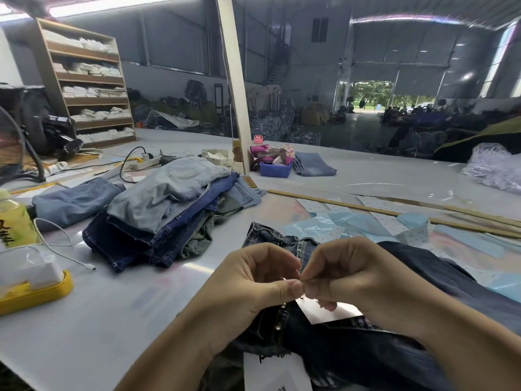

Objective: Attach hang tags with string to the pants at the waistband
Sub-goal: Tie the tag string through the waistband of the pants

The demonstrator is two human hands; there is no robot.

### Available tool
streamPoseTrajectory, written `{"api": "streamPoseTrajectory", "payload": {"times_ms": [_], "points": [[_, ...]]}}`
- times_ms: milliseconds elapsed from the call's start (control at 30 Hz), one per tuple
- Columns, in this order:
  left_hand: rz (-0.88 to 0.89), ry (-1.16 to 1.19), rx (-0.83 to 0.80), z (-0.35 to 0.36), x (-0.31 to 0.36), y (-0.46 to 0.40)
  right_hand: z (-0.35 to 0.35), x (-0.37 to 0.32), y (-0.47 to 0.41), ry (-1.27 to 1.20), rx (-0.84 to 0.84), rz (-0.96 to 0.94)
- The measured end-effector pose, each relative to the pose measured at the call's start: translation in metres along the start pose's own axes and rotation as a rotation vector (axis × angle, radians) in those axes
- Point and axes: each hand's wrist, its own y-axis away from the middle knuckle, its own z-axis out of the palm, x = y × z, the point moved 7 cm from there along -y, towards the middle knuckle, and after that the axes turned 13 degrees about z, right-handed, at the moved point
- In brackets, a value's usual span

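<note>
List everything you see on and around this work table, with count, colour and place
dark jeans: one pair, dark blue, front of table under the hands
hang tags: two visible, white, one below the right hand, one at the bottom edge
string: too thin to make out between the fingertips
jeans pile: several pairs, light to dark blue, table centre-left
folded jeans: one pair, blue, far side
bin: one, blue, by the post
bottle: one, yellow-green, left edge
shelf: one, wooden, back left
power strip: one, white, behind the pile
left hand: pinching at its fingertips
right hand: pinching against the left
</note>
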Motion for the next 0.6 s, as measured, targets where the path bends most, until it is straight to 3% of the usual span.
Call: {"api": "streamPoseTrajectory", "payload": {"times_ms": [100,233,467,600], "points": [[0.021,-0.191,0.005,-0.003,0.001,-0.001,-0.005,0.003,-0.003,0.087,0.046,0.031],[0.068,-0.452,-0.008,-0.003,0.004,-0.004,-0.009,0.004,-0.005,0.432,0.128,0.086],[0.122,-0.524,-0.031,-0.016,0.007,-0.025,-0.021,0.0,-0.022,0.724,0.152,0.181],[0.067,-0.55,0.065,-0.05,-0.008,-0.049,-0.03,-0.008,-0.046,0.825,0.186,0.188]]}}
